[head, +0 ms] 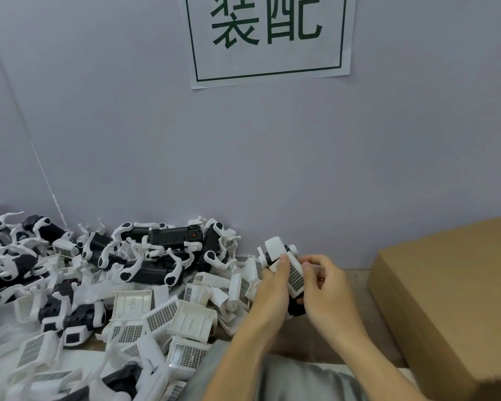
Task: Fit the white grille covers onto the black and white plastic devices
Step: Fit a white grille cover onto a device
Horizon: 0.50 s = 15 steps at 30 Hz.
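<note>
The hands (301,282) cover the lower black part of the held device (284,256), so how the grille (296,276) seats can't be told. The sign (269,39) is cut off at the top edge. The box (451,299) runs off right and bottom. The pile (99,285) spills past the left edge.

A factory assembly station: a heap of identical black and white plastic devices (156,250) and loose white grille covers (161,315) on a workbench, printed paper sign (268,39) on the grey partition wall (272,169), plain brown cardboard box (451,299) alongside
</note>
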Available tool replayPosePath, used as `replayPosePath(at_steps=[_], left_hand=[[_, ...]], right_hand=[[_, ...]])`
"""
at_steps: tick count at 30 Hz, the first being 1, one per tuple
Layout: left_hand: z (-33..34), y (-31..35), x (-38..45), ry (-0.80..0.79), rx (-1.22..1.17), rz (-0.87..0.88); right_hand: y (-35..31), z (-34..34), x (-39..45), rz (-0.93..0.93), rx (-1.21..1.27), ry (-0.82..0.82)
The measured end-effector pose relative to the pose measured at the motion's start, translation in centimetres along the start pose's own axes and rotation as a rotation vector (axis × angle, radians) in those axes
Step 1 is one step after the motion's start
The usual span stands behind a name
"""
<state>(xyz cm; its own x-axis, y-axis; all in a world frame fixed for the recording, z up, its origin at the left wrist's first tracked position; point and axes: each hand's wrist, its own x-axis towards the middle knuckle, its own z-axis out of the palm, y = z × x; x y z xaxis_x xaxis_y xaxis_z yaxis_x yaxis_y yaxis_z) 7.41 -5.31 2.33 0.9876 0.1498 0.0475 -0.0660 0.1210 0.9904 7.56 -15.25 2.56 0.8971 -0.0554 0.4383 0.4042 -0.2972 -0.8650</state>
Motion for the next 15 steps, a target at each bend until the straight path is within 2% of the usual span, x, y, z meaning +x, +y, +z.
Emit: replayPosePath(at_steps=[3, 5, 12, 15], left_hand=[[0.01, -0.20, 0.05, 0.057, 0.071, 0.081], [-0.06, -0.26, 0.32, 0.118, 0.068, 0.129], [-0.23, 0.27, 0.24, 0.196, -0.039, 0.125], [-0.36, 0.29, 0.24, 0.193, -0.096, 0.106]], right_hand=[[0.02, -0.11, -0.32, -0.140, -0.295, 0.043], [0.13, -0.10, -0.45, -0.161, -0.408, 0.039], [0.45, -0.08, -0.32, -0.099, -0.197, -0.071], [0.87, 0.23, -0.18, -0.056, -0.142, -0.065]])
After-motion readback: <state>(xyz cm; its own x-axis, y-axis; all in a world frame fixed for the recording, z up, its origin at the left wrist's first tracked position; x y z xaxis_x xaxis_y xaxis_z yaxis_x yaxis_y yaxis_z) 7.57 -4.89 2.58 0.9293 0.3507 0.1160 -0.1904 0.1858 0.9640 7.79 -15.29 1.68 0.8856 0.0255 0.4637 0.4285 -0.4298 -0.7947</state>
